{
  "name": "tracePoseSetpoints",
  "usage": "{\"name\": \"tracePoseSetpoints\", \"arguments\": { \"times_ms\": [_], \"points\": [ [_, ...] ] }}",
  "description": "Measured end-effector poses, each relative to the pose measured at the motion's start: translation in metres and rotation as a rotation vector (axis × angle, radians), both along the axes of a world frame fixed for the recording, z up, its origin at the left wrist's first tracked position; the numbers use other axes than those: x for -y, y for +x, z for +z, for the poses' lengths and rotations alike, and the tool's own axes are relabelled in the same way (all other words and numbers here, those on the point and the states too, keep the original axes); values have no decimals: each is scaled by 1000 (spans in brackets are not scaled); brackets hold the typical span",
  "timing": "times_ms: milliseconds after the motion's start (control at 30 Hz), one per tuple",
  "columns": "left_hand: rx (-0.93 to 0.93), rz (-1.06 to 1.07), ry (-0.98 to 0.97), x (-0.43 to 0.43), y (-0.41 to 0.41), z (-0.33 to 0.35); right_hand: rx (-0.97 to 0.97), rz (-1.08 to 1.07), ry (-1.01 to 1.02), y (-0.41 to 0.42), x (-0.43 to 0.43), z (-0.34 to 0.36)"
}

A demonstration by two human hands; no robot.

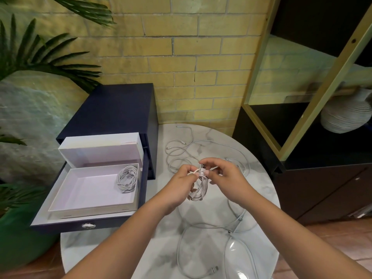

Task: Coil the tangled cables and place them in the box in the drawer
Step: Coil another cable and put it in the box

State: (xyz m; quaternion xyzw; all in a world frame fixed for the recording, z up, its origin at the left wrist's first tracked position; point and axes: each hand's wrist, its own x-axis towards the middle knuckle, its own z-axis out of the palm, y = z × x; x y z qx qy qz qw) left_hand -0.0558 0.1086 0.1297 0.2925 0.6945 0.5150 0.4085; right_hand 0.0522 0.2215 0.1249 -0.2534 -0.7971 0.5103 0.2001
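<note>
Above the surface, we log: left hand grips the coiled cable, loops hanging toward 6 o'clock; right hand pinches its plug end. At 9 o'clock sits the box, nearer our left hand.

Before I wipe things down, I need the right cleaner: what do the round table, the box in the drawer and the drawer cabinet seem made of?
Round table: marble or marble-look top, slightly glossy, grey veins on white.
Box: white cardboard, smooth matte, thin folded walls.
Drawer cabinet: dark navy, matte; painted board or wrapped card, cannot tell.
</note>
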Motion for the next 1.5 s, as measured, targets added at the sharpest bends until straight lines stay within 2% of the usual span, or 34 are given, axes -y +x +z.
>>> {"name": "tracePoseSetpoints", "arguments": {
  "times_ms": [167,400,667,800,867,1033,1300,1500],
  "points": [
    [-70,-40,3,-1,6,-1,5,-119,-68,-4,2,-2],
    [-63,-2,3,-3,4,-9,23,-81,-66,-3,1,5],
    [227,48,49,-4,2,-8,66,42,51,-4,7,10],
    [277,74,74,-3,1,-10,55,73,80,-5,9,14],
    [268,63,82,-3,-1,-9,66,80,67,-6,8,16],
    [184,4,71,-1,-6,-9,31,69,-131,-3,4,15],
    [240,21,77,0,-3,-6,12,-11,-113,-1,0,7],
    [119,16,56,0,1,-11,53,3,-109,-2,-2,13]
  ]
}}
